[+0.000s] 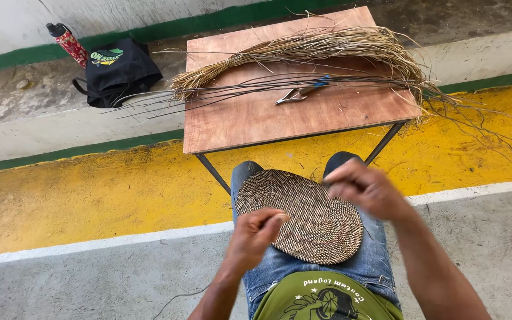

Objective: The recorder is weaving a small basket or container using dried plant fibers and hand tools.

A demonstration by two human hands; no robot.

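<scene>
Your left hand [255,236] pinches the near-left rim of the round woven coil mat [303,214] lying on your lap at lower centre. Your right hand [364,188] is blurred at its upper-right edge; whether it grips anything, you cannot tell. Beyond your knees, the small wooden table [250,118] carries a dry straw bundle [303,50], dark reeds [220,93] and blue-handled pliers [303,92]. A black bag [117,71] sits upper left.

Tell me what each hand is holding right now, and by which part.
The left hand grips the woven round mat at its near left edge. The right hand is blurred at the mat's far right edge; whether it pinches anything cannot be told.
</scene>
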